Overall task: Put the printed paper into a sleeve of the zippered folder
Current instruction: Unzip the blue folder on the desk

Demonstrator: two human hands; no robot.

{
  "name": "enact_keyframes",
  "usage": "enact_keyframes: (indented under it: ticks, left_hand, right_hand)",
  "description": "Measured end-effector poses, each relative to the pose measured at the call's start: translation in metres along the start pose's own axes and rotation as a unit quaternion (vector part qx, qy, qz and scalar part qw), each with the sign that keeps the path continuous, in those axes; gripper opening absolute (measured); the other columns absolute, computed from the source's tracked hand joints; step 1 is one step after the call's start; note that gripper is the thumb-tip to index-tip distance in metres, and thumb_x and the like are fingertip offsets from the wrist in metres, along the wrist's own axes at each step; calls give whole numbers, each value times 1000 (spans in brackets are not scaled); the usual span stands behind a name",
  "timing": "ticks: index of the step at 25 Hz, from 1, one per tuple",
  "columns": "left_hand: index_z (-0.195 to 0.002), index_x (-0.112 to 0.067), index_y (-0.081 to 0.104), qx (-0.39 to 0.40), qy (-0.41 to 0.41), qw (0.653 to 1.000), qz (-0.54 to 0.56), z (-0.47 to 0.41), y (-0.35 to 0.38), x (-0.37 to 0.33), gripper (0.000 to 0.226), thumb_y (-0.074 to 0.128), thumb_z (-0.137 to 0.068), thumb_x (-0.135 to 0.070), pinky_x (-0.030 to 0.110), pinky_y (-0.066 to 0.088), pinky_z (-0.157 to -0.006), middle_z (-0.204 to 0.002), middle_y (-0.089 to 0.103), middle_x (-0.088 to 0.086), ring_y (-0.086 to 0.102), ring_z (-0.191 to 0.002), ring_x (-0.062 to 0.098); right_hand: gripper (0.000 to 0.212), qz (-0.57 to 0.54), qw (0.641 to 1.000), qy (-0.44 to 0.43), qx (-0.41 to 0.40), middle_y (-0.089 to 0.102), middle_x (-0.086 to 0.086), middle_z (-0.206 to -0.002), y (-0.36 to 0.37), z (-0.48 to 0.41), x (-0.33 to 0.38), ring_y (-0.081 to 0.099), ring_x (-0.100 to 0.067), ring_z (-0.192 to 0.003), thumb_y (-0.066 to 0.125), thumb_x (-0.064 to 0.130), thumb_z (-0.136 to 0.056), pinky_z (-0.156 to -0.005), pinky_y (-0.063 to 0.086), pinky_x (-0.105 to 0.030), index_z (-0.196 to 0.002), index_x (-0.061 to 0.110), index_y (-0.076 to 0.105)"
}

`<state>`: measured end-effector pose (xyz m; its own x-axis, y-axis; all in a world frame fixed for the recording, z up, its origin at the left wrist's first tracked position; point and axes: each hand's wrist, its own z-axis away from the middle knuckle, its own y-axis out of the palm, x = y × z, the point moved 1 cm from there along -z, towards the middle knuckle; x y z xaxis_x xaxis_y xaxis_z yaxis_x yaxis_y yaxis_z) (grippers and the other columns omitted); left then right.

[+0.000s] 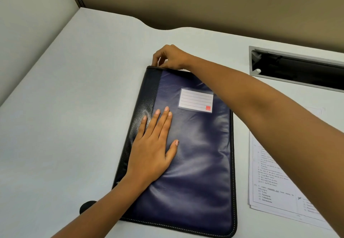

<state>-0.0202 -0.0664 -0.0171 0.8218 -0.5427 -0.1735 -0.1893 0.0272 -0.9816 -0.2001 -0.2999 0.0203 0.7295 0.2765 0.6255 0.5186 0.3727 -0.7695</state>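
A dark blue zippered folder [197,155] with a black spine and a white label pocket lies closed on the white desk [65,126]. My left hand [152,150] rests flat on its cover near the spine, fingers spread. My right hand [170,57] reaches across to the folder's far left corner, fingers pinched at the top edge where the zipper runs; the zipper pull itself is hidden under the fingers. The printed paper [275,178] lies on the desk to the right of the folder, partly under my right forearm.
A grey-framed cable slot [297,66] is cut into the desk at the back right. A small black round object [86,207] peeks out beside my left forearm near the folder's near left corner. A beige partition wall stands behind the desk.
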Motion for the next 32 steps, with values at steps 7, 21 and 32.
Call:
enact_keyframes:
  ticks: [7,21,32]
  left_hand:
    - [-152,-19,5,1,1,1000,-3,0,1,0,68,26,-96,-50,42,11,-121,-162,5,-4,0,-148,12]
    - [-152,-16,8,-3,-9,1000,-5,0,1,-3,68,27,-95,-49,43,12,-121,-161,9,-2,3,-148,13]
    - [-152,-19,8,-2,-24,1000,-4,1,1,-2,69,28,-94,-51,41,9,-121,-161,9,-5,4,-148,11]
  right_hand:
    - [35,-123,991,25,34,61,-28,-113,2,6,-6,53,-37,-88,52,-12,-85,-86,48,-37,-108,8,68]
    - [7,74,992,-32,-96,74,-10,-79,-12,27,-15,66,-16,-72,73,2,-73,-72,48,-17,-79,4,74]
    - [7,111,978,10,-177,72,-14,-74,-41,129,-68,67,-18,-65,75,-6,-70,-68,49,-10,-74,0,73]
